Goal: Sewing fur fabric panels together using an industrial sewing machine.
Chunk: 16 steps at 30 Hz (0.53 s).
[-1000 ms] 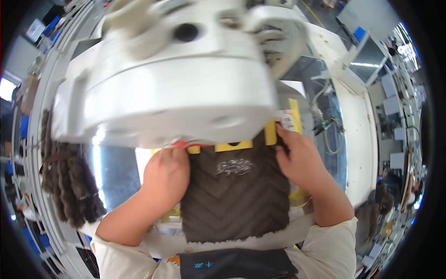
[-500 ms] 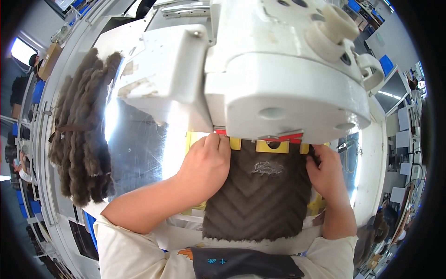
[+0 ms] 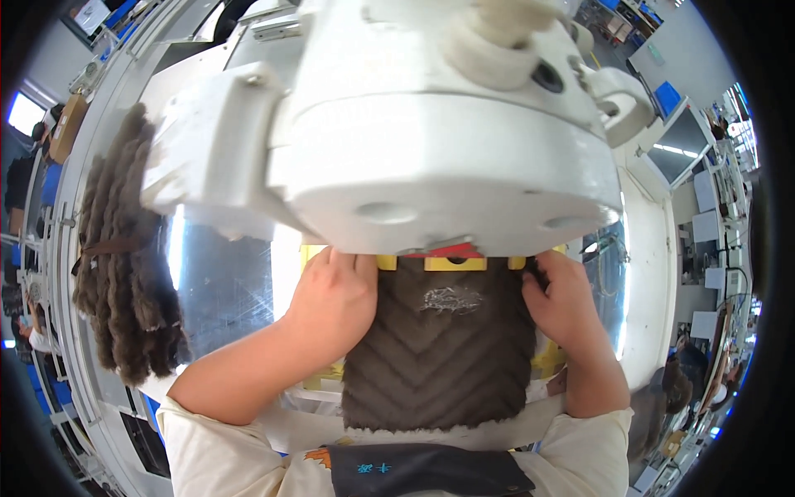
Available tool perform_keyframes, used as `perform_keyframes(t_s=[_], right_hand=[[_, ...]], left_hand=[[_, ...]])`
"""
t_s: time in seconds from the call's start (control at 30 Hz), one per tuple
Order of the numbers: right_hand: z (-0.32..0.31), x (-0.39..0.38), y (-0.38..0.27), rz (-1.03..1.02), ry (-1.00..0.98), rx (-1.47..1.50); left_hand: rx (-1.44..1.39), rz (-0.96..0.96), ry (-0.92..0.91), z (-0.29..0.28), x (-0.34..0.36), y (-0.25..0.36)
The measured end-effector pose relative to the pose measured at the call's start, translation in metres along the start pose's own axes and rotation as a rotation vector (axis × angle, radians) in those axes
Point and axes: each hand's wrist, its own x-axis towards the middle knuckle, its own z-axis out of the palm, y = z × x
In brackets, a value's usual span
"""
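Fabric panel (image 3: pixel 439 352): dark brown, fuzzy, chevron-ribbed, lying flat on the counter (image 3: pixel 224 282) under the white machine head (image 3: pixel 431 132). Its far edge sits at the yellow guide (image 3: pixel 454 263), with a red part (image 3: pixel 451 249) just above. A pale embroidered mark (image 3: pixel 450 300) shows near the far end; the near end reaches the counter's front edge.

Left hand (image 3: pixel 335 302): palm down, fingers loosely curled, pressing the panel's left far corner. Holds nothing else.

Right hand (image 3: pixel 563 302): fingers bent, gripping or pressing the panel's right edge. Can't tell whether it pinches the fabric or just pushes on it.

Both hands are tucked right under the machine head, and the fingertips are partly hidden by it.

Pile of brown fuzzy pieces (image 3: pixel 124 265) on the left of the counter, well apart from the hands. Counter surface is shiny and reflective.
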Motion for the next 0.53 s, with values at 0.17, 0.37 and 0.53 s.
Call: perform_keyframes(t_s=[0.17, 0.37, 0.53], right_hand=[[-0.004, 0.001, 0.001, -0.048, -0.054, 0.005], [-0.001, -0.001, 0.005, -0.059, -0.032, -0.01], [0.0, -0.004, 0.009, -0.042, -0.027, 0.023]], left_hand=[[0.05, 0.006, -0.005, 0.004, -0.003, -0.003], [0.038, -0.011, -0.004, 0.001, 0.001, 0.0], [0.07, 0.006, 0.014, 0.001, 0.002, -0.001]])
